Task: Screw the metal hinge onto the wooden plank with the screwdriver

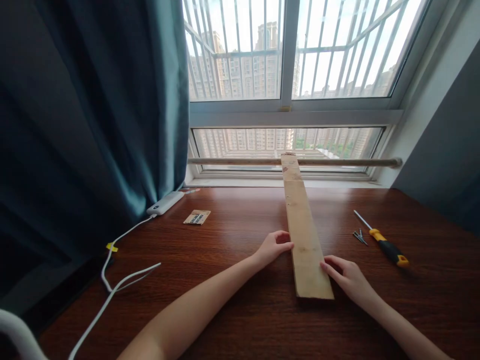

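Note:
A long, pale wooden board (pixel 303 225) slopes from near me toward the window, its far end resting at a horizontal rail (pixel 232 161). On its left edge, about midway along, my left hand (pixel 275 247) grips it with thumb and fingers. Lower down, my right hand (pixel 343 274) pinches the opposite edge close to the near end. To the right lies a screwdriver (pixel 386 245) with a yellow and black handle, its shaft pointing away from me. Several screws (pixel 360 236) are scattered beside its shaft.
All this is on a dark reddish-brown wooden table (pixel 232 310). A small printed card (pixel 197 217) lies left of the board. Farther left are a white power strip (pixel 165 203), its looping white cable (pixel 108 295) and a blue curtain (pixel 150 110). A barred window (pixel 240 75) stands behind.

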{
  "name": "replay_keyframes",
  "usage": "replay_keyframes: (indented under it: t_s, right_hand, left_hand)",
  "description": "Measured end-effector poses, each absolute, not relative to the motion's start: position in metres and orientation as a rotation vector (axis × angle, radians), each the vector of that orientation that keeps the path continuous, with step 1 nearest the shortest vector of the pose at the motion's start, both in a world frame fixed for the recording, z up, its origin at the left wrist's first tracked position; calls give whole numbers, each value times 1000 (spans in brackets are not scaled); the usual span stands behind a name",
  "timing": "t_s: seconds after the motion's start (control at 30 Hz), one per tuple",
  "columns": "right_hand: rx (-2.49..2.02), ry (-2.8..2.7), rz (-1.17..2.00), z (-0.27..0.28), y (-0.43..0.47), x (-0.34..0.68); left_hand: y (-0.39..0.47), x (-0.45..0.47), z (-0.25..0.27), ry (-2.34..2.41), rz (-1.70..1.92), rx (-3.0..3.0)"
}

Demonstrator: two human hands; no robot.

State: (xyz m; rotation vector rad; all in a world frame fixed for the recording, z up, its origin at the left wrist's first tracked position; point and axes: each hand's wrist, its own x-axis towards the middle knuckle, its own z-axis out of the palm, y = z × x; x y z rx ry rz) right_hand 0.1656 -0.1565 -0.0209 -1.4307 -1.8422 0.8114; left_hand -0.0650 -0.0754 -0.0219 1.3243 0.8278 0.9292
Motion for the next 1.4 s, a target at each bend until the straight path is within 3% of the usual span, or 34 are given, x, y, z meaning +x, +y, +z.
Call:
replay_keyframes:
  t_s: [1.4]
  right_hand:
    - [-1515, -1712, 839, -44, -152, 183]
  left_hand:
    - [-73, -65, -34, 855, 941, 1365]
